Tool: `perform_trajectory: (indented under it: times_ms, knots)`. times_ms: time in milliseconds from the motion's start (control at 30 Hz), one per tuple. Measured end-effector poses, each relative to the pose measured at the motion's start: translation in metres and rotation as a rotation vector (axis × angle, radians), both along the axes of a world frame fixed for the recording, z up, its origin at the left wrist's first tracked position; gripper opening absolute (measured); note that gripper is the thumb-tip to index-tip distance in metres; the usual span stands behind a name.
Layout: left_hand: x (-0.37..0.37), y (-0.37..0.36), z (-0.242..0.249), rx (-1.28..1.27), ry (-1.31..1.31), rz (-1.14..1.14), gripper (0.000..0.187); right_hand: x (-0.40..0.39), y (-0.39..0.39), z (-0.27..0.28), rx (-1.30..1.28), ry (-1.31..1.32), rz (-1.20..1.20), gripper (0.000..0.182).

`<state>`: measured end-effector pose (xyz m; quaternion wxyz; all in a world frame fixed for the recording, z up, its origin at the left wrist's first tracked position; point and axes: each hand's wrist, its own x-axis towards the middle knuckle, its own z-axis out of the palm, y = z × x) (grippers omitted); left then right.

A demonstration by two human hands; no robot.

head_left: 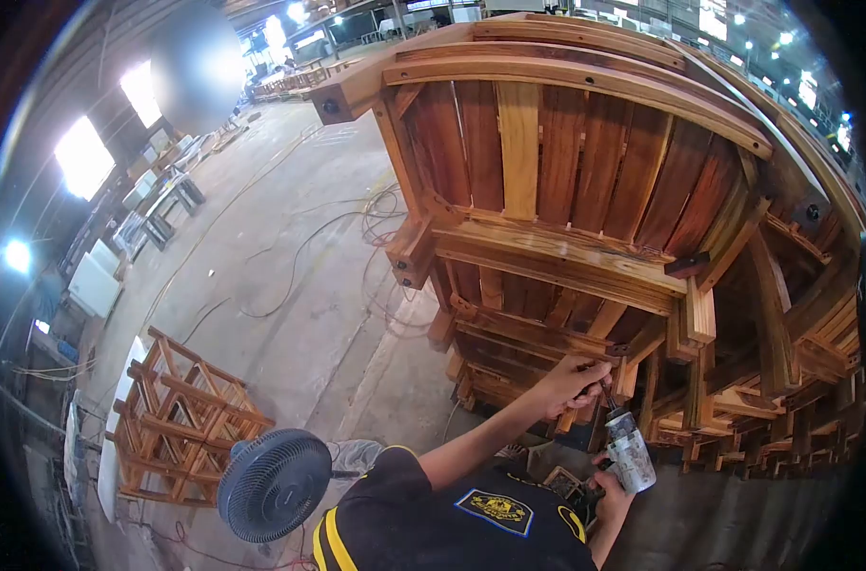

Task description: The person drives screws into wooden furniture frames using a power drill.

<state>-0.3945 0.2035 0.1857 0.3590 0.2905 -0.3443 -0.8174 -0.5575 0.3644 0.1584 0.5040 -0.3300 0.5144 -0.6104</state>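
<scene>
My right hand (611,495) is wrapped around the handle of a power driver (631,459) with a worn, whitish body. Its thin bit points up toward the wood. My left hand (576,385) is closed in a pinch by the tip of that bit, beside a wooden frame (557,333). Whatever small piece sits between those fingers is too small to make out. The frame belongs to a stack of reddish-brown slatted wooden furniture (585,157), its rails and legs facing me.
A black round fan (276,483) stands at lower left, beside a stack of wooden frames (185,419). Cables and hoses (290,309) trail over the concrete floor (299,257). White panels (95,278) and benches line the left side of the hall.
</scene>
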Motion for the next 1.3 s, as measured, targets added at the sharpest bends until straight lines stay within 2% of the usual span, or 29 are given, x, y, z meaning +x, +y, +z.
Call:
perform_trajectory:
  times_ms: [100,167,367,500,567,633,700,800,967,1133,1233,1267,1300]
  knots:
    - [-0.001,0.004,0.006,0.041,0.039,0.020,0.028,-0.009,0.001,-0.018,-0.081,0.054,0.085,0.046]
    - [-0.010,0.013,0.007,0.067,0.061,0.111,0.028,-0.009,-0.001,-0.021,-0.059,0.026,0.061,0.040]
    - [-0.013,0.019,-0.001,0.192,0.291,0.023,0.027,-0.008,0.003,-0.025,-0.147,0.095,-0.006,0.033]
    - [-0.015,0.028,0.004,0.197,0.313,0.012,0.026,-0.001,0.008,-0.013,-0.132,0.049,-0.040,0.032]
    - [-0.016,0.033,0.011,0.217,0.351,0.007,0.027,-0.008,0.011,-0.038,-0.233,0.108,-0.032,0.031]
    - [-0.018,0.034,0.014,0.167,0.329,-0.006,0.028,-0.003,0.012,-0.026,-0.233,0.047,-0.048,0.030]
    - [-0.017,0.038,0.022,0.130,0.307,-0.021,0.028,0.003,0.018,-0.007,-0.135,-0.135,-0.086,0.027]
    - [-0.014,0.042,0.030,0.118,0.282,-0.033,0.026,-0.010,0.019,-0.034,-0.371,0.197,0.041,0.022]
    - [-0.022,0.047,-0.018,0.208,0.232,0.043,0.021,0.000,0.018,-0.005,-0.288,0.009,-0.034,0.017]
    - [-0.024,0.059,-0.101,0.504,0.095,0.082,0.021,-0.001,0.022,0.004,-0.196,-0.204,-0.002,0.020]
    - [-0.021,0.055,-0.125,0.610,0.105,0.017,0.016,0.001,0.023,0.002,-0.290,-0.046,-0.007,0.023]
    - [-0.021,0.057,-0.132,0.632,0.118,-0.008,0.015,0.001,0.025,0.005,-0.161,-0.098,-0.035,0.032]
    - [-0.020,0.059,-0.129,0.620,0.120,-0.021,0.015,-0.001,0.027,0.003,-0.160,-0.074,-0.024,0.032]
